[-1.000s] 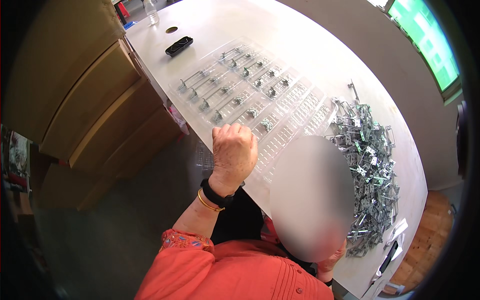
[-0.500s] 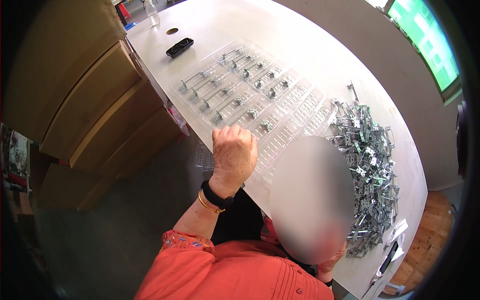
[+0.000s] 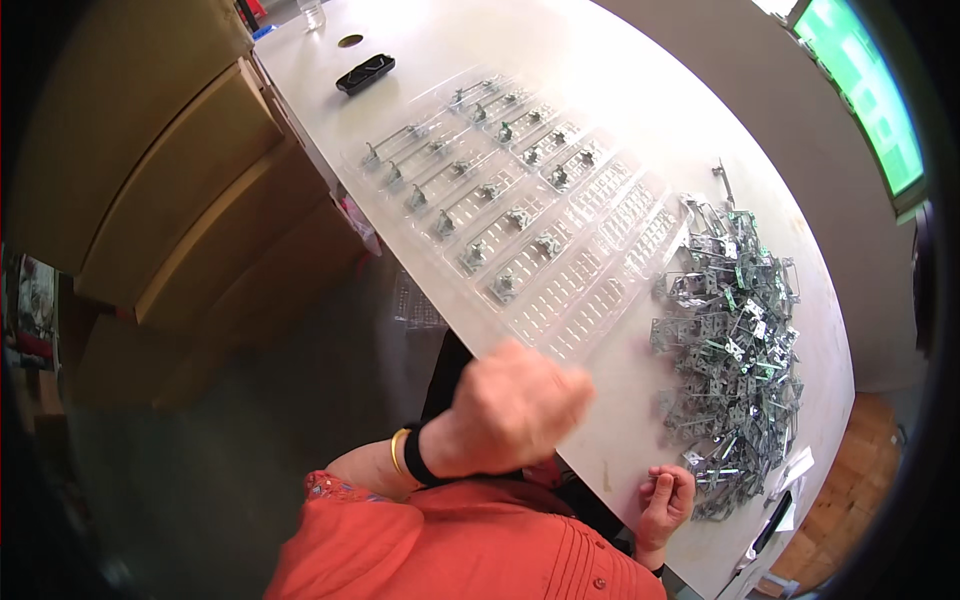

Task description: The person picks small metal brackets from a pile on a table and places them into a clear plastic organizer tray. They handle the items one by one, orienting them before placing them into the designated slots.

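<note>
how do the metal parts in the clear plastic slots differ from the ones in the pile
The slotted parts lie spaced in neat rows; those in the pile are tangled and point every way. The slotted parts are few, while the pile holds far more. Clear plastic cradles the former; the pile sits directly on the white table. Both are silvery metal.

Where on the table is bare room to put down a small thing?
Bare: beyond the clear trays, toward the far edge of the table; and nearer, between the trays and the pile of metal parts. Crowded: that pile, and the trays where parts lie.
</note>
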`<state>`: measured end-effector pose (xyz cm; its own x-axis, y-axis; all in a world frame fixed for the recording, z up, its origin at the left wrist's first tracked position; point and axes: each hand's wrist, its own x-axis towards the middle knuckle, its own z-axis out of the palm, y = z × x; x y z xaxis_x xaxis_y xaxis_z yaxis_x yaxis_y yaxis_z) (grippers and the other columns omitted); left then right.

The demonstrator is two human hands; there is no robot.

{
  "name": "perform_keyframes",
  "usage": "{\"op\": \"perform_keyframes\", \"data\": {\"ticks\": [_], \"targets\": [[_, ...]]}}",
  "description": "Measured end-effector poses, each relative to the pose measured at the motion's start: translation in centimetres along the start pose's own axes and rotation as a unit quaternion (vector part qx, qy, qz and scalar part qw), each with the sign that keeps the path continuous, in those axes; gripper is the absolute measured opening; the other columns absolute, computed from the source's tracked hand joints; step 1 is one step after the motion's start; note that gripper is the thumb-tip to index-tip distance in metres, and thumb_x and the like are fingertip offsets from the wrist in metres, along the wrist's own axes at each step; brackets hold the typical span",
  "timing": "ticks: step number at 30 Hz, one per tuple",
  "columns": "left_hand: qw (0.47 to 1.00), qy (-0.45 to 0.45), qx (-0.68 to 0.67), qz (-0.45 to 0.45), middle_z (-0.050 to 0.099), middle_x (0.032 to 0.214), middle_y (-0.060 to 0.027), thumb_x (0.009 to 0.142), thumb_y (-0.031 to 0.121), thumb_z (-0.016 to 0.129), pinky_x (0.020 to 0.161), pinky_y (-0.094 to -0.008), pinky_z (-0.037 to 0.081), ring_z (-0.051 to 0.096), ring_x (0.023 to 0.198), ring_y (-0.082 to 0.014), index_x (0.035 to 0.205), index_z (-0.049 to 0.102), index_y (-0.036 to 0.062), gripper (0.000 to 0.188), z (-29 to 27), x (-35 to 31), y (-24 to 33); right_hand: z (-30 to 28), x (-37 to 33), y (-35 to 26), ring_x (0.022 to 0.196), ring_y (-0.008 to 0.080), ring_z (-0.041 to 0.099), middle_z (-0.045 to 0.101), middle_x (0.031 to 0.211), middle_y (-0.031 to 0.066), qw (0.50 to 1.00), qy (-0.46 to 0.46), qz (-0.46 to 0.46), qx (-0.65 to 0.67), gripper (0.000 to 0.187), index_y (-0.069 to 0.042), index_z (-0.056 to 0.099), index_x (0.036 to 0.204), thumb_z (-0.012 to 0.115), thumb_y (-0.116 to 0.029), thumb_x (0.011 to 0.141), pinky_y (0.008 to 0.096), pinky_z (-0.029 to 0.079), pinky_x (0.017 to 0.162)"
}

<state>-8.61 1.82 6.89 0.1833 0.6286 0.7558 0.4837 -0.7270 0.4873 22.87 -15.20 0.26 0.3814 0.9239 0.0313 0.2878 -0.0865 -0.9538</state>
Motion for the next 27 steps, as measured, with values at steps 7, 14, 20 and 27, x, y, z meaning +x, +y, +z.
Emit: {"op": "perform_keyframes", "data": {"ticks": [7,14,20,27], "targets": [[0.943,-0.163,-0.289,-0.005,0.055,0.065,-0.0037,0.092,0.015,0.08,0.058,-0.0375,0.048,0.059,0.058,-0.0245,0.08,0.062,0.0079,0.023,6.2,-7.0,2.2,-1.3,-0.4,1.6,0.069,0.0015,0.054,0.07,0.106,0.0024,0.999,0.013,0.013,-0.027,0.009,-0.01,0.064,0.117,0.06,-0.017,0.114,0.0169,0.037,0.057],[0.946,-0.166,-0.278,-0.017,0.05,0.059,-0.0014,0.092,0.016,0.078,0.052,-0.035,0.048,0.059,0.054,-0.0222,0.077,0.059,0.0098,0.026,7.9,-8.1,2.0,-0.9,-0.3,0.8,0.069,0.0046,0.05,0.064,0.109,0.0052,0.99,-0.029,-0.059,-0.125,0.01,-0.006,0.067,0.112,0.062,-0.014,0.112,0.0195,0.036,0.057],[0.951,-0.151,-0.269,-0.023,0.047,0.059,-0.0009,0.093,0.017,0.079,0.049,-0.0326,0.047,0.058,0.052,-0.0187,0.078,0.059,0.0096,0.026,8.2,-8.4,2.1,-1.0,-0.4,0.9,0.07,0.0069,0.049,0.062,0.104,0.0059,0.985,-0.03,-0.089,-0.144,0.01,-0.004,0.067,0.113,0.061,-0.013,0.112,0.0215,0.037,0.06],[0.939,-0.159,-0.303,-0.035,0.049,0.062,-0.0008,0.096,0.016,0.076,0.049,-0.0327,0.047,0.057,0.053,-0.0165,0.079,0.058,0.0086,0.026,8.1,-8.2,2.0,-0.1,-0.2,-0.1,0.084,0.0186,0.063,0.068,0.115,0.0179,0.963,-0.022,-0.195,-0.186,0.013,0.006,0.07,0.115,0.06,0.004,0.108,0.0273,0.054,0.065]]}}
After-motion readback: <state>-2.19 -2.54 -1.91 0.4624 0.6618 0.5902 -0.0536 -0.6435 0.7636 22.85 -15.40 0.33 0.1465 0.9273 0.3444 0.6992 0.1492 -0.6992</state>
